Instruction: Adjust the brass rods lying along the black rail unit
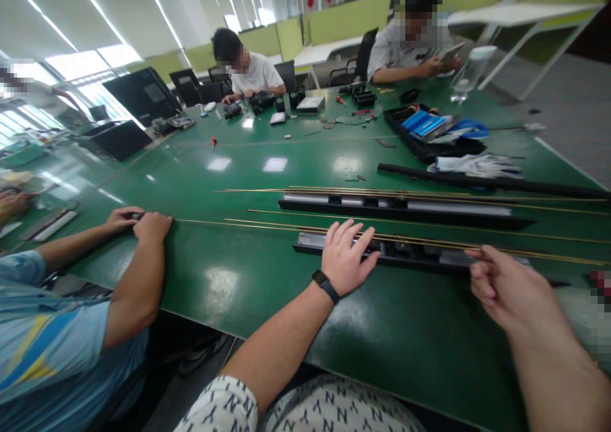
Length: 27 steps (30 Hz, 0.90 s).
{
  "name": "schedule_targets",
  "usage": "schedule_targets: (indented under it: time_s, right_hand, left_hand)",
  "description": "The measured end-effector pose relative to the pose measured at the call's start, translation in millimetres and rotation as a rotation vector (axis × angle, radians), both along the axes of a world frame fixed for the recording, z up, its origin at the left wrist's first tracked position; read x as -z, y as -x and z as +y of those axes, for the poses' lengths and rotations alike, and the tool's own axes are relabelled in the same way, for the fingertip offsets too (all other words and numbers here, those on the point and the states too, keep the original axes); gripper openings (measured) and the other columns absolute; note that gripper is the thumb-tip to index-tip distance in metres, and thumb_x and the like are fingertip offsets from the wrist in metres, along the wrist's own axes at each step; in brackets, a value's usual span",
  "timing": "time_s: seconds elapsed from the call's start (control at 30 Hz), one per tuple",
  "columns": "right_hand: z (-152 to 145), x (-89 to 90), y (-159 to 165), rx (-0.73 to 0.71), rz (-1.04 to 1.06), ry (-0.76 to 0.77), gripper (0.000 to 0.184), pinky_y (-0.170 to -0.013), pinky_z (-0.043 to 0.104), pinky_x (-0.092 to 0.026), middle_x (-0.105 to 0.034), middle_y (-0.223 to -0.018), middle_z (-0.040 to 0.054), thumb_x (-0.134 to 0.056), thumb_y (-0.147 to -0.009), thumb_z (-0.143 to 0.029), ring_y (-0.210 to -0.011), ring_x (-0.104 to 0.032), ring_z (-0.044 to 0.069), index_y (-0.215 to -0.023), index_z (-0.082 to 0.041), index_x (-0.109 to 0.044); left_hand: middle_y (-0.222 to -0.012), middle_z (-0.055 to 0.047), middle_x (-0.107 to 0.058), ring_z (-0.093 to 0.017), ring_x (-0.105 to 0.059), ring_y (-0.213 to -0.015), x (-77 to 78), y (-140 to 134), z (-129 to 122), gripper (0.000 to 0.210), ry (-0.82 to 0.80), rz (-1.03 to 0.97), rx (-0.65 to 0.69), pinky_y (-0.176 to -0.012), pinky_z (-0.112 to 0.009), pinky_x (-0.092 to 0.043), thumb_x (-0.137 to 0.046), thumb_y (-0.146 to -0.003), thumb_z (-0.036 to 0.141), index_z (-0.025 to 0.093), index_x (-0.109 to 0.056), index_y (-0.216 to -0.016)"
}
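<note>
My left hand (347, 260), with a dark watch on its wrist, lies flat with fingers spread over the near black channel (405, 257) and the thin brass-coloured rods (272, 224) along it. Farther right, my right hand (506, 282) is closed, its thumb and fingers curled together beside the same rods. What it grips, if anything, is hidden. Behind these stands a second long black channel (405, 211) with pale strips inside and more brass-coloured rods (315, 189) across its top. Part of the near channel is covered by my left hand.
At my left a co-worker's hands (143, 222) meet the far end of a rod. A black tube (477, 181), a white glove (477, 165) and a black tray (429, 149) with blue packets lie beyond. Two people sit across the green table (214, 190) among small parts.
</note>
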State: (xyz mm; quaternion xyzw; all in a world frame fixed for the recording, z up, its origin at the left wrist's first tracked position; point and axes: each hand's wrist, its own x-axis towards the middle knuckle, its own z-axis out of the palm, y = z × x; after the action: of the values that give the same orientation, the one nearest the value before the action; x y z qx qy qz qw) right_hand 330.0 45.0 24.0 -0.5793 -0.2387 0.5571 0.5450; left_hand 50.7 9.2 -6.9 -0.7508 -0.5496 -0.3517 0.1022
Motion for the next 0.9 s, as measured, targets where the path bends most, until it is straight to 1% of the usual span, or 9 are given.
schedule_targets:
  time_s: [0.17, 0.27, 0.37, 0.53, 0.63, 0.73, 0.77, 0.83, 0.9]
  right_hand:
    - [-1.7, -4.6, 1.8, 0.037, -0.020, -0.016, 0.019, -0.022, 0.016, -0.021, -0.052, -0.049, -0.0002, -0.066, -0.089, -0.026, -0.026, -0.033, 0.006, -0.073, -0.017, -0.071]
    - [-2.5, -3.9, 0.2, 0.044, -0.028, -0.056, 0.017, -0.023, 0.017, -0.022, -0.054, -0.051, -0.0016, -0.071, -0.087, -0.030, -0.027, -0.035, 0.006, -0.075, -0.017, -0.070]
    - [-1.5, -1.8, -3.7, 0.098, -0.041, -0.081, 0.018, -0.024, 0.017, -0.023, -0.055, -0.051, -0.0024, -0.073, -0.085, -0.032, -0.027, -0.036, 0.006, -0.077, -0.016, -0.070]
    - [-0.7, -1.1, -5.5, 0.171, -0.046, -0.084, 0.019, -0.023, 0.018, -0.023, -0.056, -0.049, -0.0026, -0.068, -0.088, -0.031, -0.027, -0.036, 0.006, -0.079, -0.015, -0.067]
    - [-2.5, -0.2, -3.0, 0.124, -0.054, -0.092, 0.023, -0.023, 0.017, -0.022, -0.058, -0.049, -0.0018, -0.071, -0.088, -0.036, -0.026, -0.036, 0.007, -0.080, -0.015, -0.067]
    - [-4.2, 1.6, -2.1, 0.025, -0.059, -0.102, 0.028, -0.023, 0.016, -0.021, -0.060, -0.051, -0.0013, -0.080, -0.083, -0.040, -0.027, -0.037, 0.006, -0.083, -0.014, -0.068]
    - [-4.3, 2.1, -2.6, 0.013, -0.053, -0.110, 0.029, -0.024, 0.015, -0.021, -0.060, -0.051, -0.0015, -0.081, -0.081, -0.040, -0.027, -0.037, 0.006, -0.083, -0.014, -0.068]
    - [-4.0, 2.1, -4.3, 0.038, -0.043, -0.128, 0.028, -0.024, 0.015, -0.022, -0.059, -0.052, -0.0023, -0.082, -0.080, -0.038, -0.028, -0.037, 0.005, -0.082, -0.014, -0.067]
    - [-3.2, 1.2, -6.0, 0.102, -0.039, -0.136, 0.025, -0.024, 0.015, -0.023, -0.058, -0.051, -0.0032, -0.080, -0.082, -0.036, -0.028, -0.038, 0.005, -0.081, -0.015, -0.066]
  left_hand:
    - [-0.139, -0.009, -0.066, -0.027, -0.052, -0.142, -0.3, -0.2, -0.5, 0.046, 0.004, 0.007, 0.005, -0.127, -0.050, -0.031, -0.061, -0.099, 0.045, 0.025, -0.062, -0.140]
    - [-0.140, -0.009, -0.066, -0.027, -0.052, -0.142, 0.4, -0.5, -0.4, 0.046, 0.005, 0.008, 0.003, -0.128, -0.051, -0.030, -0.061, -0.099, 0.043, 0.024, -0.062, -0.141]
    - [-0.139, -0.010, -0.067, -0.028, -0.053, -0.142, 1.2, -0.2, 0.3, 0.045, -0.006, -0.002, 0.005, -0.127, -0.052, -0.030, -0.062, -0.099, 0.041, 0.024, -0.062, -0.140]
    - [-0.138, -0.010, -0.067, -0.029, -0.053, -0.141, 1.0, 0.2, 0.8, 0.046, -0.003, 0.000, 0.022, -0.126, -0.052, -0.031, -0.064, -0.098, 0.040, 0.024, -0.062, -0.140]
    - [-0.139, -0.010, -0.067, -0.030, -0.053, -0.142, 0.9, 0.0, 0.5, 0.046, -0.002, 0.001, 0.020, -0.126, -0.052, -0.031, -0.065, -0.097, 0.040, 0.025, -0.062, -0.140]
    - [-0.139, -0.010, -0.067, -0.030, -0.053, -0.142, 1.2, -0.2, 0.1, 0.045, 0.002, -0.004, 0.016, -0.126, -0.052, -0.031, -0.065, -0.097, 0.040, 0.025, -0.063, -0.140]
    - [-0.139, -0.010, -0.067, -0.029, -0.053, -0.142, 1.2, -0.2, 0.0, 0.045, 0.003, -0.008, 0.015, -0.126, -0.052, -0.031, -0.065, -0.097, 0.040, 0.025, -0.063, -0.140]
    - [-0.139, -0.010, -0.067, -0.030, -0.053, -0.142, 1.2, -0.1, -0.2, 0.045, 0.005, -0.010, 0.015, -0.126, -0.052, -0.030, -0.065, -0.097, 0.039, 0.025, -0.063, -0.140]
    - [-0.139, -0.010, -0.067, -0.030, -0.053, -0.142, 0.9, 0.0, -0.3, 0.045, 0.005, -0.008, 0.016, -0.126, -0.052, -0.031, -0.065, -0.097, 0.039, 0.025, -0.063, -0.140]
